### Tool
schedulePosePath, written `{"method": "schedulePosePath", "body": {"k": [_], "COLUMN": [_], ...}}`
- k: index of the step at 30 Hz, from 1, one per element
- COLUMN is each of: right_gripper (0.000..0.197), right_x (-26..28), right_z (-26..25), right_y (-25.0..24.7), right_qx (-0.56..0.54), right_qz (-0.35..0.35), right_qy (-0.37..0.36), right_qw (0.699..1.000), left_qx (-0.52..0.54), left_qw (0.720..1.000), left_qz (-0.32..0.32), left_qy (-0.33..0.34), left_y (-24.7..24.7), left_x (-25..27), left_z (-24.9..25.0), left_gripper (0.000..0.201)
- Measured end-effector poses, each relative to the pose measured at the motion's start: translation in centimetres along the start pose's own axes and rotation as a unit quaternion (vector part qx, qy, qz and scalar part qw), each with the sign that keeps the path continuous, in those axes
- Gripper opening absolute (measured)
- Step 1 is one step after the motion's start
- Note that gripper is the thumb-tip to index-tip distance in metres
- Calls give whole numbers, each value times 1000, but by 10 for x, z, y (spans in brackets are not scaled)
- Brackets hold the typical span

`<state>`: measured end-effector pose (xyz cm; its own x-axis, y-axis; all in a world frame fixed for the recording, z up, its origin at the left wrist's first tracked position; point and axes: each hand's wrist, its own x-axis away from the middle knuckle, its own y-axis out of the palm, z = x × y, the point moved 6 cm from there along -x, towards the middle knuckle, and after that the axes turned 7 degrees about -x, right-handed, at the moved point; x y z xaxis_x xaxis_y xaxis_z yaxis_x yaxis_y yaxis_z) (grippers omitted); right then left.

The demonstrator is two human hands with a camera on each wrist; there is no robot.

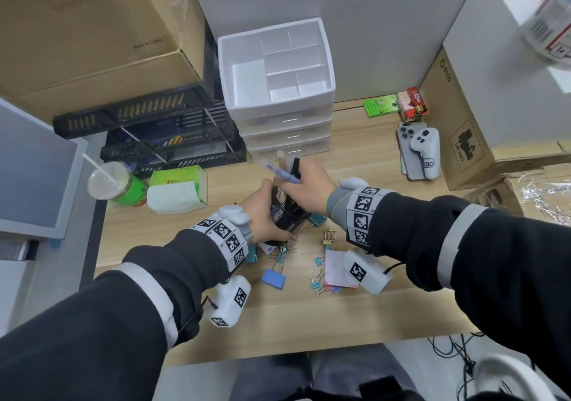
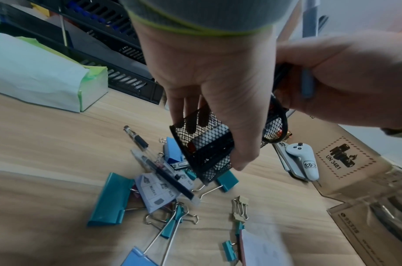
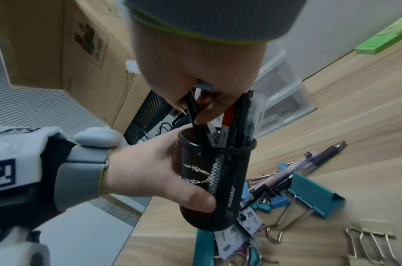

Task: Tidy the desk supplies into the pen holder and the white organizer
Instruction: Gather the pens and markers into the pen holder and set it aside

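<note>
white organizer (image 1: 327, 61) behind the pen holder (image 3: 216, 180), every compartment bare. holder lifted off the desk, wrapped by left hand (image 3: 150, 172); right hand (image 3: 195, 72) clutching pens (image 3: 238, 122) at its mouth. binder clips (image 2: 109, 199), two pens (image 2: 150, 158) loose beneath.

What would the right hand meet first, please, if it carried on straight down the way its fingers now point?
Probably the open mouth of the black mesh pen holder, which the left hand grips. The right hand holds pens whose lower ends are already inside it.
</note>
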<state>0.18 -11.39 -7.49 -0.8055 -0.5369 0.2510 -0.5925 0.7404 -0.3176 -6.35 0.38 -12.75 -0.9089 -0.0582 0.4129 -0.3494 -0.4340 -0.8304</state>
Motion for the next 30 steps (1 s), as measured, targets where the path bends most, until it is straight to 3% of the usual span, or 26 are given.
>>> {"method": "schedulePosePath", "body": {"k": [7, 18, 23, 30], "right_gripper": [24, 41, 35, 20], "right_x": [-1, -7, -13, -17], "right_z": [5, -9, -10, -8], "right_y": [10, 9, 13, 11], "right_qx": [49, 113, 136, 67], "right_qz": [-10, 39, 20, 25], "right_qy": [-14, -56, -77, -59], "right_qw": [999, 991, 988, 996], "left_qx": [-4, 21, 33, 36], "left_qw": [1000, 1000, 999, 999], "left_qz": [7, 7, 9, 5], "left_qy": [-7, -12, -16, -25], "left_y": [0, -14, -16, -20], "left_x": [3, 3, 6, 8], "left_z": [-3, -7, -11, -17], "left_gripper": [91, 91, 103, 94]}}
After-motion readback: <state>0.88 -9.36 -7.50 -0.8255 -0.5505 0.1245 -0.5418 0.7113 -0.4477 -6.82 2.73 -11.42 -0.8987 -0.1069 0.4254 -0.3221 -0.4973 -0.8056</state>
